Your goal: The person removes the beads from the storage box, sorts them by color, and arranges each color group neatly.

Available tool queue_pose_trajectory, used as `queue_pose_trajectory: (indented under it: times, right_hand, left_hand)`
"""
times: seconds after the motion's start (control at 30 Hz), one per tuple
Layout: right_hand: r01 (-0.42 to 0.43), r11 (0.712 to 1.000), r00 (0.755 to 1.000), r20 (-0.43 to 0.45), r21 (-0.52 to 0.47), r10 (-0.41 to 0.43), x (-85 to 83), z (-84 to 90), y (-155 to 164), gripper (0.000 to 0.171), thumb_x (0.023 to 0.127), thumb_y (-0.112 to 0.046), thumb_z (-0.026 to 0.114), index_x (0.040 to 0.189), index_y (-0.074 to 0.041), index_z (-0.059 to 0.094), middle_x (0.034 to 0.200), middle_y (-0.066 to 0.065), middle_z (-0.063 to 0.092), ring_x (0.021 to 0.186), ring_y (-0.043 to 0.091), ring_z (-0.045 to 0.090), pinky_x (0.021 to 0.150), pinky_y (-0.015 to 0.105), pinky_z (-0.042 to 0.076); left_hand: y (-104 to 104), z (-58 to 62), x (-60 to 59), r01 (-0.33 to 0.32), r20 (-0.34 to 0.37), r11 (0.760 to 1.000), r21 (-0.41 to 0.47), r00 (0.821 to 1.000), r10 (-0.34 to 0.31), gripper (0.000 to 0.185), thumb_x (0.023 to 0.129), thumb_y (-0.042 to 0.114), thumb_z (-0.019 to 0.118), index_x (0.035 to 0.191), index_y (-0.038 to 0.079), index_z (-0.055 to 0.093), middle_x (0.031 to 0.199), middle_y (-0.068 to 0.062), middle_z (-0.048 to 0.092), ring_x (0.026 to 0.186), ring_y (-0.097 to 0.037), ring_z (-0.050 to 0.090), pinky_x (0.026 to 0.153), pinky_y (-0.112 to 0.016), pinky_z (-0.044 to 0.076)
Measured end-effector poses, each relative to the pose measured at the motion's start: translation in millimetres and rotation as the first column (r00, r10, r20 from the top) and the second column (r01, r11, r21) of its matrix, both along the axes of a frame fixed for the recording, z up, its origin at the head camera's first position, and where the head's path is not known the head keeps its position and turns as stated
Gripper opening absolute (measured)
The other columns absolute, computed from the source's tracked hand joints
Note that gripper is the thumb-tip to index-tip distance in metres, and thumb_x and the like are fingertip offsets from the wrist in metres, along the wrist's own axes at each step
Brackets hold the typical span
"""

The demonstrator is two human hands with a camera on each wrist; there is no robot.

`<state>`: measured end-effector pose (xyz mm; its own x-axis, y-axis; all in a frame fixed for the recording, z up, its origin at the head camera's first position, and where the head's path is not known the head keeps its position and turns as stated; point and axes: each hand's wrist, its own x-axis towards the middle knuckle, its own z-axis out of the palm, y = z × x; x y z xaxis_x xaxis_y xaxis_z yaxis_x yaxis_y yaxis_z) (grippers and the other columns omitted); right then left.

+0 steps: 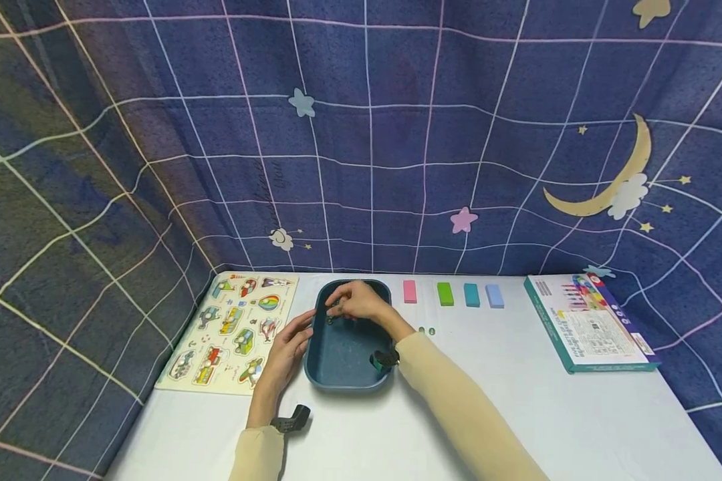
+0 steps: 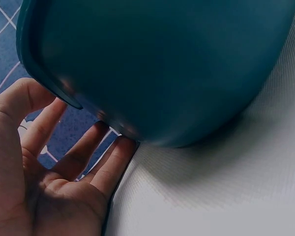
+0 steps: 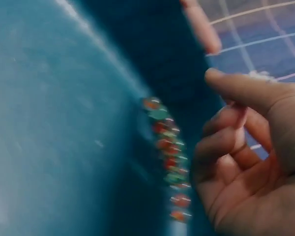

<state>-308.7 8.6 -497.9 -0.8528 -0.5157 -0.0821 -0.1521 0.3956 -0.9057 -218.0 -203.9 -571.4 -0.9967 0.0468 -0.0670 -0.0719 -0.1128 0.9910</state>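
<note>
A dark teal plastic bin (image 1: 349, 361) stands on the white table. My left hand (image 1: 289, 347) rests against its left side, and the left wrist view shows extended fingertips (image 2: 120, 145) touching the outer wall. Over the far part of the bin is my right hand (image 1: 357, 300), its fingers loosely bent. In the right wrist view no object shows between the thumb (image 3: 236, 86) and fingers. Beside that hand, a row of small shiny orange and green marbles (image 3: 171, 147) lies along the bin's inner edge, somewhat blurred.
Two green marbles (image 1: 426, 331) lie right of the bin. Pink (image 1: 410, 292), green (image 1: 445, 294), teal (image 1: 472, 294) and light blue (image 1: 495, 296) blocks stand behind them. A picture puzzle board (image 1: 228, 327) is at left, a flat box (image 1: 589, 327) at right. A patterned curtain (image 1: 361, 133) borders the table.
</note>
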Motion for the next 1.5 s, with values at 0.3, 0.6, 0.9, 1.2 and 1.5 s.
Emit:
queue_pose_trajectory:
  times: [0.3,0.6,0.9,1.2,1.5]
  right_hand:
    - [0.01,0.98,0.995,-0.1,0.198,0.01,1.5,-25.8,-16.2,0.018,0.084,-0.008,0.088,0.101,-0.007,0.084,0.054,-0.009,0.057,0.044,0.003,0.049,0.044,0.016,0.04]
    - [0.014,0.974,0.99,-0.14,0.225,0.018,4.6,-25.9,-17.8,0.016,0.083,-0.009,0.089,0.097,-0.009,0.084,0.053,-0.011,0.056,0.044,0.002,0.05,0.044,0.015,0.042]
    - [0.016,0.994,0.992,-0.128,0.105,-0.003,5.7,4.1,10.3,0.019,0.09,-0.019,0.085,0.107,-0.01,0.083,0.059,-0.007,0.058,0.05,0.007,0.053,0.046,0.02,0.043]
    - [0.122,0.993,0.984,-0.129,-0.004,-0.121,24.8,13.9,109.6,0.025,0.092,-0.018,0.083,0.113,-0.005,0.08,0.069,-0.004,0.054,0.055,0.009,0.044,0.05,0.023,0.036]
    - [0.202,0.977,0.967,-0.17,0.071,-0.188,68.5,-32.0,190.2,0.016,0.093,-0.01,0.078,0.107,-0.003,0.08,0.068,-0.003,0.058,0.053,0.004,0.045,0.049,0.021,0.039]
  left_hand:
    - [-1.2,-2.1,1.4,0.022,-0.012,0.999,0.031,1.0,-0.021,0.052,0.105,0.012,0.059,0.156,0.004,0.05,0.162,-0.021,0.048,0.122,-0.005,0.065,0.101,-0.018,0.057]
    - [-0.8,1.5,0.4,0.017,-0.017,1.0,0.022,1.0,-0.016,0.051,0.105,0.011,0.059,0.155,0.002,0.05,0.161,-0.022,0.048,0.119,-0.004,0.066,0.099,-0.018,0.058]
    - [1.3,2.0,0.4,0.007,0.005,1.0,0.003,1.0,-0.007,0.051,0.105,0.012,0.059,0.155,0.005,0.051,0.161,-0.019,0.049,0.122,-0.006,0.065,0.1,-0.018,0.058]
    - [-0.2,5.6,-4.6,0.012,0.006,1.0,0.002,1.0,-0.012,0.051,0.105,0.012,0.06,0.155,0.005,0.052,0.162,-0.018,0.049,0.122,-0.003,0.063,0.1,-0.017,0.057]
    - [0.0,2.9,0.2,0.002,0.012,1.0,-0.017,1.0,-0.001,0.052,0.105,0.014,0.06,0.155,0.004,0.05,0.162,-0.02,0.048,0.124,-0.004,0.062,0.101,-0.017,0.056]
